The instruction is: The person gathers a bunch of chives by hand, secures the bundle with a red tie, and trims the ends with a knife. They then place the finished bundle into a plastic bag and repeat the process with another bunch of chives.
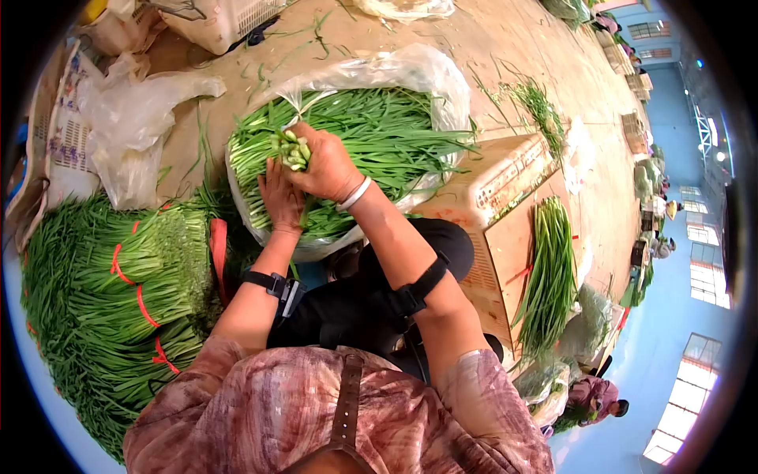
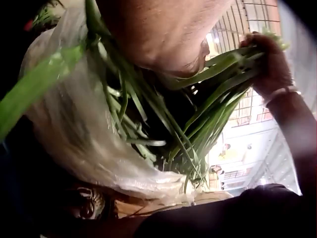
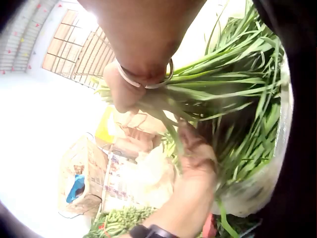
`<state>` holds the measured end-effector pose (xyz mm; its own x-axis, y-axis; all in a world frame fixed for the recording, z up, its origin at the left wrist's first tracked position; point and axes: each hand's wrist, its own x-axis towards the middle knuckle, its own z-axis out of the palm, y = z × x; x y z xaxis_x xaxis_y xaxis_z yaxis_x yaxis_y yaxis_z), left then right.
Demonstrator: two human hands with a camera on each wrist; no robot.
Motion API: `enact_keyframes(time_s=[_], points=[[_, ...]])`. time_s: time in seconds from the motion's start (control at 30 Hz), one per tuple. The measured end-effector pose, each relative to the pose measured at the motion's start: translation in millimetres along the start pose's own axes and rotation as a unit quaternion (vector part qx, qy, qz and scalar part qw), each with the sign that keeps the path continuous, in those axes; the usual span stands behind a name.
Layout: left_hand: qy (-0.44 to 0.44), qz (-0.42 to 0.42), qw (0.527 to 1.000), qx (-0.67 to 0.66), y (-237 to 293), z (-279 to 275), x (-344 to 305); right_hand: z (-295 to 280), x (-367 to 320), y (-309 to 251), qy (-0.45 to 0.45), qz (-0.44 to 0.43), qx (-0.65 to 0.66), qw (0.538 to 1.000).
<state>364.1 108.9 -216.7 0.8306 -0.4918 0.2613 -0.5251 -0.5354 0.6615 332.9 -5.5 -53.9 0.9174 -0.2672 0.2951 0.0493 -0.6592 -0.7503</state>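
Observation:
My right hand [image 1: 328,166] grips a bunch of garlic chives [image 1: 292,150], its fingers wrapped round it just below the pale cut ends. The green leaves trail down from that hand in the right wrist view. Just below, my left hand [image 1: 281,199] has its fingers stretched out against the hanging leaves; it looks blurred in the right wrist view. Both hands are over a large heap of loose chives [image 1: 379,130] in a clear plastic bag [image 1: 452,87] with its mouth spread wide. A white bangle [image 1: 354,193] circles the right wrist.
Chive bundles [image 1: 142,276] tied with red bands are piled at the left. A tied bundle [image 1: 549,268] lies on an upturned crate [image 1: 493,178] at the right. Crumpled plastic [image 1: 130,118] and a white crate [image 1: 217,24] are at upper left. Another person [image 1: 592,399] works far right.

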Motion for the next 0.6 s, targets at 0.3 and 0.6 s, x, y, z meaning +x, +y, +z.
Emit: enact_keyframes(time_s=[0.3,0.6], points=[[-0.028,0.017,0.987,0.16,20.2,-4.3,3.2,-180.0,-21.6,-91.6,0.31,-0.045,0.212,0.926],[-0.054,-0.008,0.968,0.243,33.5,-2.7,8.1,-375.9,-215.5,-233.1,0.377,-0.104,0.259,0.883]])
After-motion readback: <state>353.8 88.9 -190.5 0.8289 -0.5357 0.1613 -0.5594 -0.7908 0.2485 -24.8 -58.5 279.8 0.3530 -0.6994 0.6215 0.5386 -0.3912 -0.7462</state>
